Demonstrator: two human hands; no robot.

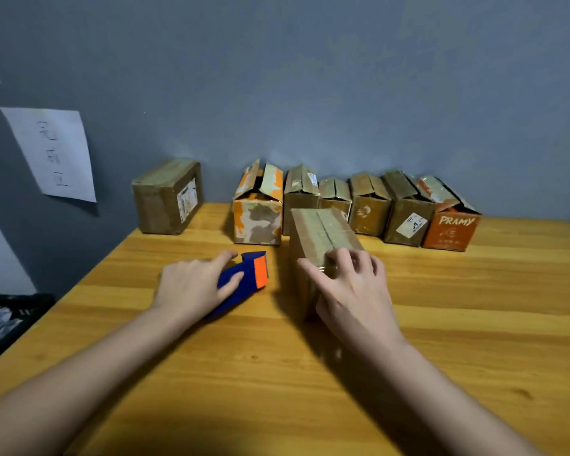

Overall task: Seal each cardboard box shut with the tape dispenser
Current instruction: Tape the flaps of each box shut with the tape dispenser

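Hands first: our left hand (196,284) rests on the blue and orange dispenser (244,279) lying on the table (277,390), fingers curled loosely over it, probably to keep it ready. Our right hand (349,284) presses curled fingers onto the near end of the box (320,230), seemingly rubbing tape down over its closed flaps. Farther back, a row (359,205) of boxes with flaps ajar waits by the wall (310,93); one closed box (167,197) stands apart at left.
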